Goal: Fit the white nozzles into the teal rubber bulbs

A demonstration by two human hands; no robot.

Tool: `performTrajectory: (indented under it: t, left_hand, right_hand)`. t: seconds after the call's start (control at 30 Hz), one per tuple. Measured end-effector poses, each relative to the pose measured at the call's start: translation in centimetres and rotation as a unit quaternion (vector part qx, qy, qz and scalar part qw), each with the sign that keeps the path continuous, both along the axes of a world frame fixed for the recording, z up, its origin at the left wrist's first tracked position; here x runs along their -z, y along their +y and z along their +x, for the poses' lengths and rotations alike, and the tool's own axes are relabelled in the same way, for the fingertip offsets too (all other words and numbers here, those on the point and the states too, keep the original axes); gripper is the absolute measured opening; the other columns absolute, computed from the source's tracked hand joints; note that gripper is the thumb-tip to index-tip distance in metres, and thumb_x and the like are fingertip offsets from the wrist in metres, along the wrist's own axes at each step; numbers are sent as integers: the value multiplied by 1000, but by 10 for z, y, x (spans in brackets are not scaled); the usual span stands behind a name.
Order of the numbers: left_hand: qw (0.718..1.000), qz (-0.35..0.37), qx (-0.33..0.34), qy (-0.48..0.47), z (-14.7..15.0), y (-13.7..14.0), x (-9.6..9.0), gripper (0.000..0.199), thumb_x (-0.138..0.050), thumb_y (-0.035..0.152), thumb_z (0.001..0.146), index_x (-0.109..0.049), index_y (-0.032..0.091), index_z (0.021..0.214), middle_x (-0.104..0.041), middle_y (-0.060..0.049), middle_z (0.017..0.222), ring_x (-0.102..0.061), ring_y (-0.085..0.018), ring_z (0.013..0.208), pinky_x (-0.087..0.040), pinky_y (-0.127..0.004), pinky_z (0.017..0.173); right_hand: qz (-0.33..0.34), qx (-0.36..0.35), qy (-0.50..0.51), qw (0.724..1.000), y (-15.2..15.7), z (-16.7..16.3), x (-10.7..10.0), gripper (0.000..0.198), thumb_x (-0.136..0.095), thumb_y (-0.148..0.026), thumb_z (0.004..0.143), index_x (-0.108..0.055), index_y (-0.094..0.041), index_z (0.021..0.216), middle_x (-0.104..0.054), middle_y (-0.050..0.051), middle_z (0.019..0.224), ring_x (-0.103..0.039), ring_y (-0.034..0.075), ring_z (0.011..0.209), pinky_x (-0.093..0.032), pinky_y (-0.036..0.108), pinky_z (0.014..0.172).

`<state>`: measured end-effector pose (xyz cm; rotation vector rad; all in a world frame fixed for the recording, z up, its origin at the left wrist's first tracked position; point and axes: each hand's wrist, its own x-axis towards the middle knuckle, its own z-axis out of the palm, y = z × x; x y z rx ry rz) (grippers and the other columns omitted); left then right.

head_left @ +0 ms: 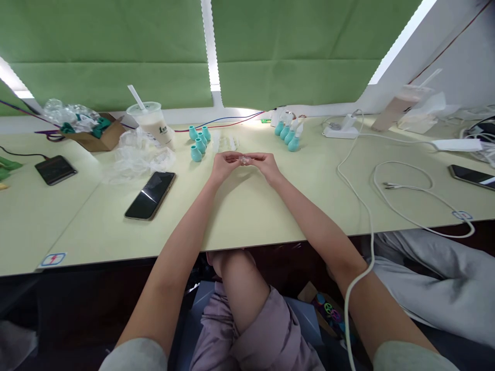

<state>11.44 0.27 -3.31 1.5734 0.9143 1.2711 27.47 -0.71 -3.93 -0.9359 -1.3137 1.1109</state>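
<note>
My left hand (225,166) and my right hand (265,166) meet over the table, fingertips pinched on a small clear plastic piece (244,160). Its exact kind is too small to make out. Just behind my left hand lie several small translucent white pieces (232,143). Left of them stand several small turquoise vase-shaped bottles (196,153) with open necks. To the right, behind my right hand, several more turquoise bottles (293,144) are in a row, with clear or whitish tops on them.
A black phone (150,196), crumpled plastic bag (135,154), drink cup (152,123) and cardboard box (96,139) are on the left. On the right are a power strip (340,132) and a white cable (353,198) hanging over the table edge. A person's grey-clad legs (436,278) are at right.
</note>
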Motion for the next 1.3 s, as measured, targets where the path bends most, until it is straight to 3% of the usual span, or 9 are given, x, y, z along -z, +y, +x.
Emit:
performTrajectory:
  t: [0.2, 0.33, 0.47, 1.03, 1.3]
  left_hand:
    - [1000, -4, 11, 1, -3, 1, -1, 30, -78, 33, 64, -72, 12, 85, -73, -9, 79, -69, -20, 74, -54, -36, 78]
    - [1000, -11, 27, -7, -6, 0, -4, 32, -76, 35, 67, -72, 13, 90, -74, -8, 88, -69, -22, 84, -53, -37, 85]
    - [999, -13, 41, -26, -4, -1, -3, 35, -74, 40, 70, -71, 12, 91, -73, -10, 89, -69, -22, 85, -52, -40, 87]
    - [999, 21, -34, 15, 2, 3, 3, 30, -78, 36, 62, -69, 11, 76, -70, -8, 70, -66, -17, 64, -54, -33, 68]
    - [999, 13, 29, -18, 1, 2, 1, 36, -73, 44, 69, -69, 13, 87, -73, -8, 84, -69, -20, 77, -55, -38, 82]
  right_hand:
    - [-12, 4, -16, 1000, 1, -2, 1, 35, -80, -40, 60, -76, -16, 85, -74, 6, 78, -68, 20, 78, -50, 35, 83]
    - [7, -18, -2, 1000, 5, -1, 5, 37, -77, -44, 64, -75, -19, 91, -74, 5, 91, -67, 20, 87, -49, 35, 88]
    - [13, -13, 18, 1000, 8, -2, 8, 34, -76, -44, 66, -75, -19, 88, -74, 4, 89, -66, 18, 82, -50, 35, 87]
    - [24, 11, -51, 998, 7, -4, 10, 35, -75, -47, 65, -74, -18, 85, -74, 7, 87, -69, 20, 79, -53, 35, 81]
    - [18, 11, 0, 1000, 10, -1, 8, 40, -75, -52, 63, -72, -18, 83, -73, 5, 86, -68, 18, 77, -53, 34, 83]
